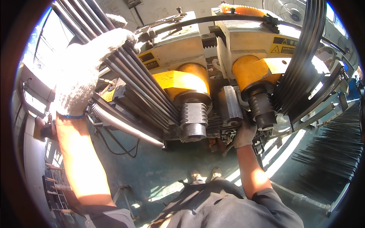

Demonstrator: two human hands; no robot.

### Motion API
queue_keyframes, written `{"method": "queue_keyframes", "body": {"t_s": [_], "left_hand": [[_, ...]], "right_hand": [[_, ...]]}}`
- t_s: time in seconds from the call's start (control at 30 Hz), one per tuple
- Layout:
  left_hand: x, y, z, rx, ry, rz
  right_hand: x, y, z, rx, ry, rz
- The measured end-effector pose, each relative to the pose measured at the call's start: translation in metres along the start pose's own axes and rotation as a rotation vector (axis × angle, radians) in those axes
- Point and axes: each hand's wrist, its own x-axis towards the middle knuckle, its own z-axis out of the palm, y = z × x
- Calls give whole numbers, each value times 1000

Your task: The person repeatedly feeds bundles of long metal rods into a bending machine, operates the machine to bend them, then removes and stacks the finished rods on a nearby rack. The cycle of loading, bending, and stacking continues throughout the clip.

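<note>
My left hand (pixel 85 68), in a white knit glove, is wrapped around a slanting bundle of steel bars (pixel 139 81). Their lower ends lie behind the left grooved roller (pixel 194 115) of a bending machine. My right hand (pixel 244 135), also gloved, reaches in below a faceted steel block (pixel 231 105), beside the right grooved roller (pixel 261 109). Its fingers are in shadow and partly hidden, so what they touch is unclear. A second bundle of steel bars (pixel 302 54) leans upright behind the right roller.
Yellow bending arms (pixel 182 81) carry the rollers. A corrugated black hose (pixel 211 19) crosses the machine top. A spring-covered bar (pixel 122 124) juts toward me at left. Many thin rods (pixel 333 148) lie on a rack at right. A fan (pixel 293 12) stands behind.
</note>
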Motion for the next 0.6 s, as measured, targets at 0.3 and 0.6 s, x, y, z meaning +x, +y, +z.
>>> {"method": "queue_keyframes", "body": {"t_s": [0.3,0.6], "left_hand": [[20,-11,22,63,-110,23],[40,-26,24,473,-18,642]], "right_hand": [[13,-8,-17,75,83,-35],[24,-12,-37,76,66,94]]}}
